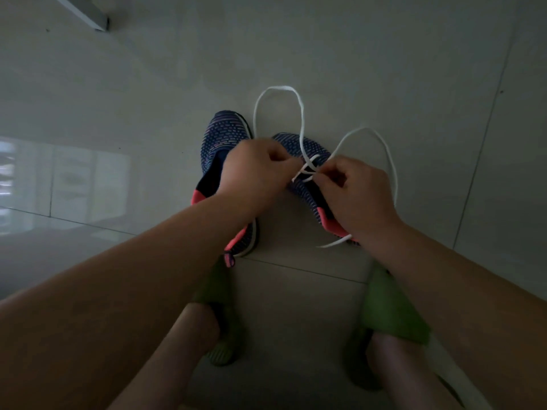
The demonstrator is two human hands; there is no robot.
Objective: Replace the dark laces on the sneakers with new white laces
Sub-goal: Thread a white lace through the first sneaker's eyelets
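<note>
Two blue knit sneakers with pink heels stand side by side on the tiled floor. The left sneaker has no lace that I can see. The right sneaker carries a white lace crossed over its eyelets, with two long loops trailing on the floor beyond the toe and to the right. My left hand pinches the lace at the sneaker's left side. My right hand pinches it at the right side, fingers curled. One lace end lies by the heel. No dark laces show.
My feet in green slippers stand just behind the sneakers. A metal furniture leg crosses the top left corner. Bright light reflects off the glossy floor tiles at left.
</note>
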